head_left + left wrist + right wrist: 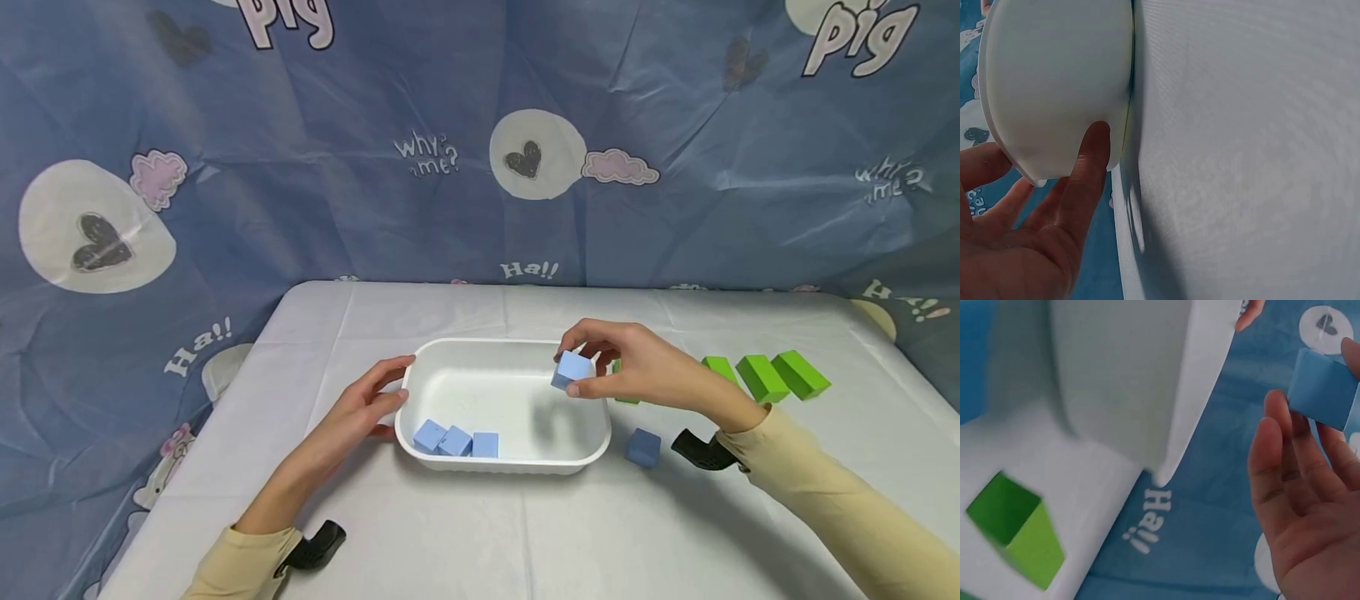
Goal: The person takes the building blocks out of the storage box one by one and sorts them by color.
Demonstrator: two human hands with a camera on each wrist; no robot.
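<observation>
Pinched between the thumb and fingers of my right hand (645, 368) is a light blue cube (572, 370). It hangs over the right end of a white plastic tub (502, 467); the right wrist view shows this cube (1322, 389) at the fingertips too. My left hand (351, 421) touches the tub's left end, its fingers spread along the rim and outer wall. In the left wrist view, one fingertip (1096, 134) rests flat against that wall. Three blue cubes (455, 442) lie along the near left side inside the tub.
Another blue cube (643, 448) sits on the white-covered table (450, 542), just right of the tub. Several green blocks (762, 379) lie farther right, one partly hidden behind my right hand. A blue printed cloth (420, 225) hangs behind the table.
</observation>
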